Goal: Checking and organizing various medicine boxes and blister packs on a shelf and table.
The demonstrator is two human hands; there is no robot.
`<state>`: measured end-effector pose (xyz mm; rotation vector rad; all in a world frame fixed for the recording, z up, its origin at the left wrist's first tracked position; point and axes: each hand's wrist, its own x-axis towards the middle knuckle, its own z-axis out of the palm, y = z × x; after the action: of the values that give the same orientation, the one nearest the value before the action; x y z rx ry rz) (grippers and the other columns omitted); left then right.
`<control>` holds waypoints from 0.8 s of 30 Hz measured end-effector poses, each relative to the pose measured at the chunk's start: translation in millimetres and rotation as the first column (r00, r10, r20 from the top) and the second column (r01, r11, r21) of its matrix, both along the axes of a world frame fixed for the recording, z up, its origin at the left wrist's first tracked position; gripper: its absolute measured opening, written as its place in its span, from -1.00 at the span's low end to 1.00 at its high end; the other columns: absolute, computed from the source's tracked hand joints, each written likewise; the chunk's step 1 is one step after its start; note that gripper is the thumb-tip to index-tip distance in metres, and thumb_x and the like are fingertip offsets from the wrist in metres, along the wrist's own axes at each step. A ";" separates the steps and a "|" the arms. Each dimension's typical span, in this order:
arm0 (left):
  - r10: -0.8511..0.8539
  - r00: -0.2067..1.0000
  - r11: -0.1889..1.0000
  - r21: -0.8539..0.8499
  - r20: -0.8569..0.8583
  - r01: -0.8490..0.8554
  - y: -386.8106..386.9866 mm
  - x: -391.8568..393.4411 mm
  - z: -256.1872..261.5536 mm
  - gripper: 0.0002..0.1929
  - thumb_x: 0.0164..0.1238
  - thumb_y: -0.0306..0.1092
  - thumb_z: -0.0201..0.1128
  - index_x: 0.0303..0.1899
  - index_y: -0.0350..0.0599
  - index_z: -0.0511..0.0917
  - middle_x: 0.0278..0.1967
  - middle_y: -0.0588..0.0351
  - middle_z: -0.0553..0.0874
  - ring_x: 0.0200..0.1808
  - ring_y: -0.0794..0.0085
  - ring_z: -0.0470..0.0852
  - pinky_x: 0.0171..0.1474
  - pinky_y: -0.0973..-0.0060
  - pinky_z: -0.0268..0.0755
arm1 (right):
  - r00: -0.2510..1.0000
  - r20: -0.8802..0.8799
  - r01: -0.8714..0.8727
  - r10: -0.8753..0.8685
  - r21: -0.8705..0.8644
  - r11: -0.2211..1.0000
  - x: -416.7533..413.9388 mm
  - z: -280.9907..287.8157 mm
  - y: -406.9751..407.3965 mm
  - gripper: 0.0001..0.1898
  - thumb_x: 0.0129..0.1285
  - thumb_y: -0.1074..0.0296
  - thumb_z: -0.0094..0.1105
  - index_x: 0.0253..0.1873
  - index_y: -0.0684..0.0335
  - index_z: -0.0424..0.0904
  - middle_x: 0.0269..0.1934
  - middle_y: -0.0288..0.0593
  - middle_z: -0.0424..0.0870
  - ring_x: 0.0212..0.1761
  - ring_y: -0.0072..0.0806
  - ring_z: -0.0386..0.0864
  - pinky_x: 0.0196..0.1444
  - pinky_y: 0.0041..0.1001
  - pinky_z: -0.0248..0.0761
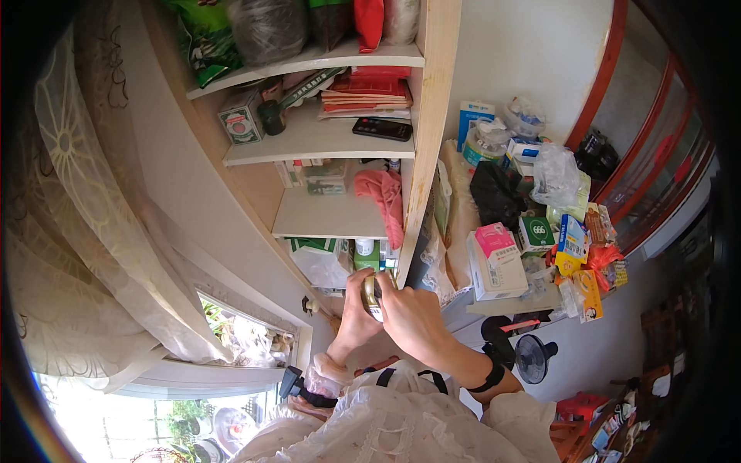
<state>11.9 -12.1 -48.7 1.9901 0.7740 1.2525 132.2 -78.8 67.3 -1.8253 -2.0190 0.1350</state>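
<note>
Both of my hands are raised in front of a white shelf unit (324, 217). Between them is a small gold and white container (372, 301), which bears writing. My left hand (354, 318) grips its left side, with the fingers curled over the top. My right hand (414, 315) bends its fingers over the right side and hides much of it. Just beyond the container, the low shelf holds a white bottle (364, 247), a green box (366, 258) and a clear plastic bag (327, 267).
Higher shelves hold a pink cloth (382, 197), a black remote control (382, 129), red booklets (367, 92) and bagged goods (269, 32). At right, a cluttered surface carries a white box (496, 269) and a black plastic bag (496, 194). A curtain (116, 231) hangs at left.
</note>
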 end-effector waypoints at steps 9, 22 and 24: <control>-0.033 0.989 0.962 -0.262 0.145 0.070 2.3 -1.3 -19.9 -0.01 -0.15 -0.37 0.68 0.34 -0.23 0.19 0.15 -0.13 0.46 0.17 0.15 0.53 0.23 0.25 0.43 | 0.975 -0.215 -0.036 0.055 0.089 0.995 8.8 -13.4 4.4 -0.55 0.30 0.35 0.27 0.23 0.29 0.35 -0.27 0.03 0.69 -0.30 -0.02 0.69 -0.31 -0.18 0.51; 0.076 0.992 0.984 -0.166 0.102 -0.058 -1.7 12.9 -11.9 0.00 -0.09 -0.35 0.63 0.40 -0.26 0.16 0.16 -0.20 0.42 0.20 -0.06 0.47 0.26 0.15 0.36 | 0.873 -0.487 0.186 -0.032 0.272 0.944 4.2 -47.3 19.2 -0.84 0.32 0.43 0.26 -0.08 0.25 0.49 -0.41 -0.04 0.59 -0.47 -0.18 0.61 -0.37 -0.30 0.45; 0.076 0.994 0.988 -0.140 0.083 -0.064 -3.1 12.8 -3.5 -0.01 -0.09 -0.35 0.63 0.40 -0.26 0.17 0.16 -0.21 0.42 0.20 -0.07 0.47 0.26 0.15 0.36 | 0.848 -0.529 0.201 -0.034 0.262 0.944 4.5 -43.2 18.9 -0.86 0.31 0.45 0.28 -0.14 0.26 0.48 -0.44 -0.06 0.58 -0.49 -0.22 0.59 -0.40 -0.32 0.43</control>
<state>24.6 -15.2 -52.2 1.7997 0.8699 1.2824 136.7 -59.9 24.1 -1.5058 -1.4516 0.2338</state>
